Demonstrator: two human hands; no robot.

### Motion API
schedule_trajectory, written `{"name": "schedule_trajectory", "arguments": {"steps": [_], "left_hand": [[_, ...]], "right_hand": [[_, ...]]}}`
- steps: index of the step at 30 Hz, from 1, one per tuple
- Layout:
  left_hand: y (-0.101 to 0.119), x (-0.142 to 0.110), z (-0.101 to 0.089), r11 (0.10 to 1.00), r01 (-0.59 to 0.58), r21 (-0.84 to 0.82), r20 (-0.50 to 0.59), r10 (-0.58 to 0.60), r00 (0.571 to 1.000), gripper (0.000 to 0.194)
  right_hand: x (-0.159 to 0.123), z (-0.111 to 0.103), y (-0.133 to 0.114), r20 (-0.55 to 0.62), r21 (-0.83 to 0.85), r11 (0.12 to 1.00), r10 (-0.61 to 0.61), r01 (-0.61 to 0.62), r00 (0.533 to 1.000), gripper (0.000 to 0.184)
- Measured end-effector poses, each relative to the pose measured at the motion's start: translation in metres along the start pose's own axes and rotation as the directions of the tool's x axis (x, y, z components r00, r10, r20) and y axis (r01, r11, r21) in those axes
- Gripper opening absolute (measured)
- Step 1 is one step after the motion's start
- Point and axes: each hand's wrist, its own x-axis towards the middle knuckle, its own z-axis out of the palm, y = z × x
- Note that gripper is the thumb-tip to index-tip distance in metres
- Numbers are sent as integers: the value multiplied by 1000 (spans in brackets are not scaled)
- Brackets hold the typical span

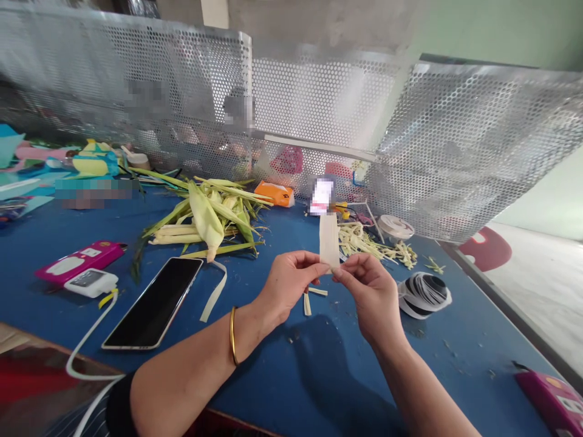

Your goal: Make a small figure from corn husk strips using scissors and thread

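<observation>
A pale, flat corn husk strip (329, 241) stands upright between my hands. My left hand (289, 282) pinches its lower left corner between thumb and finger. At the lower right corner, my right hand (370, 291) pinches it the same way, close beside the left fingertips. Small cut husk pieces (308, 303) lie on the blue table just below my hands. A heap of green and cream corn husks (209, 218) sits to the left of them, with a curled strip (214, 292) in front. Behind my right hand is a pile of short pale husk scraps (364, 243).
On the left are a dark-screened phone (152, 303), a magenta power bank (82, 261) and a white cabled device (91, 283). A black-and-white roll (423, 294) and white tape roll (396, 227) are at right. Perforated metal panels (314, 103) line the back.
</observation>
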Motion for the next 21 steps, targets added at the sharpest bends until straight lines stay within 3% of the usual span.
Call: {"name": "schedule_trajectory", "arguments": {"steps": [5, 10, 13, 18, 21], "left_hand": [[1, 0, 0, 999, 23, -35, 13, -22, 1000, 14], [2, 2, -2, 989, 84, -119, 38, -80, 996, 17], [2, 3, -4, 983, 114, -146, 49, -108, 993, 18], [4, 2, -5, 974, 152, -168, 83, -140, 987, 19], [3, 4, -6, 961, 201, -188, 100, -185, 978, 20]], "right_hand": [[-4, -2, -2, 44, -245, 940, -235, 239, 971, 9], [-4, -6, -6, 245, -403, 750, -463, 524, 852, 10], [-2, -6, -6, 263, -417, 720, -489, 555, 832, 12], [-3, -5, -8, 229, -454, 713, -486, 535, 843, 14], [-2, -7, -9, 266, -457, 699, -482, 549, 835, 13]]}}
